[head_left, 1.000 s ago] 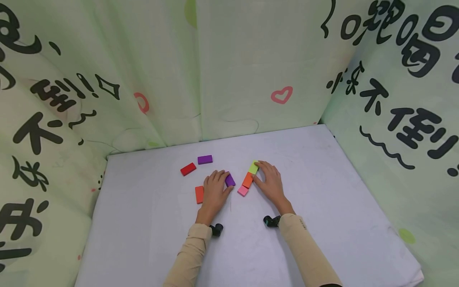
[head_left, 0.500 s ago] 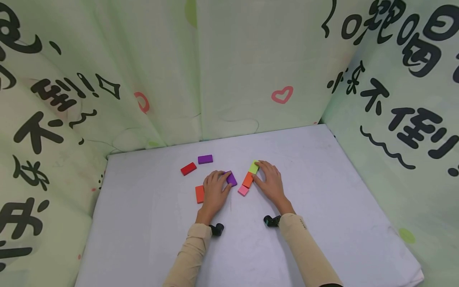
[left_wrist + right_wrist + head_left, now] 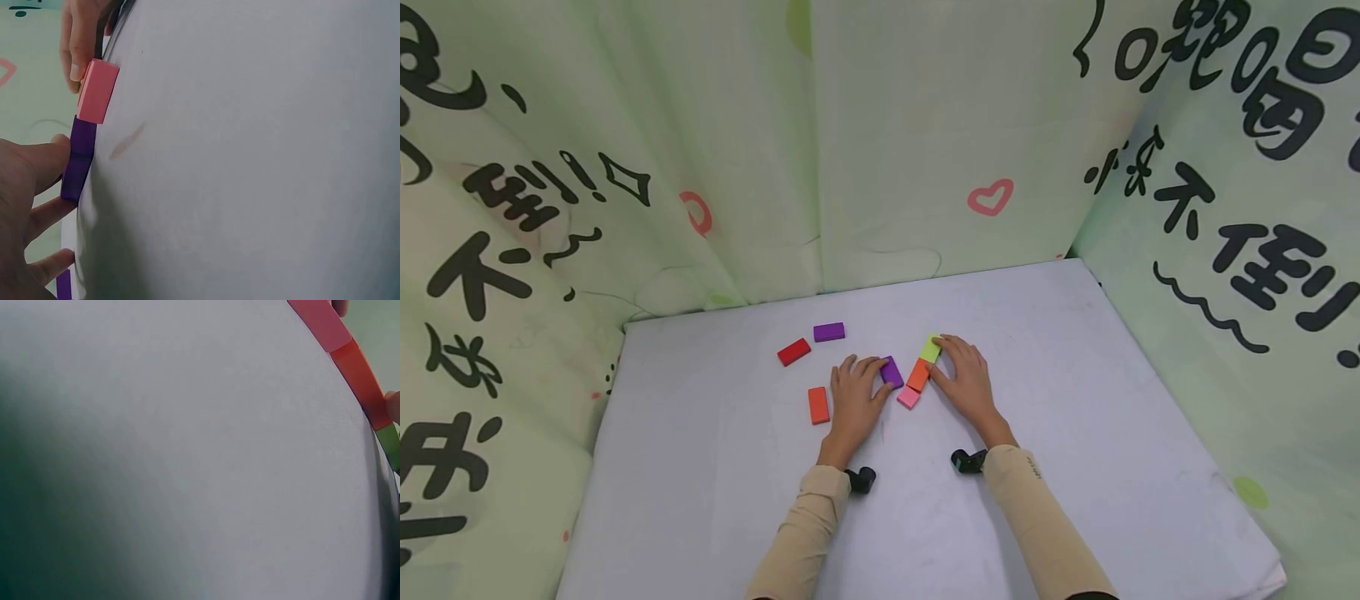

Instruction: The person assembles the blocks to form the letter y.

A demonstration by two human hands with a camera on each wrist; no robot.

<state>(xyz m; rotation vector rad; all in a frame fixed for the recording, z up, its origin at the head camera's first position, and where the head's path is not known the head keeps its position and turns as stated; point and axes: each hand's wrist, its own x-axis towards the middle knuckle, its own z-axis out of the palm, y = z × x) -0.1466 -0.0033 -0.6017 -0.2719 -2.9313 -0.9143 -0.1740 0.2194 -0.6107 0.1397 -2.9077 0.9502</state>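
My left hand (image 3: 857,400) pinches a purple block (image 3: 892,373) between thumb and fingers, flat on the white table. Its near right corner lies close against a row of blocks; whether they touch I cannot tell. That slanted row runs from a pink block (image 3: 908,397) through an orange block (image 3: 917,376) to a lime green block (image 3: 931,349). With the thumb at the orange block and a fingertip at the green block's far end, my right hand (image 3: 966,385) holds the row. In the left wrist view, the purple block (image 3: 79,159) appears beside the pink block (image 3: 99,92).
Left of my left hand lie a red block (image 3: 793,352), a second purple block (image 3: 829,332) and an orange-red block (image 3: 818,406). The white cloth-covered table (image 3: 700,483) is bordered by a pale green curtain (image 3: 895,150) with black lettering.
My left hand has slid the purple block rightward, closer to the row. The orange-red block, partly covered before, now shows whole. The right hand and its row keep their place.
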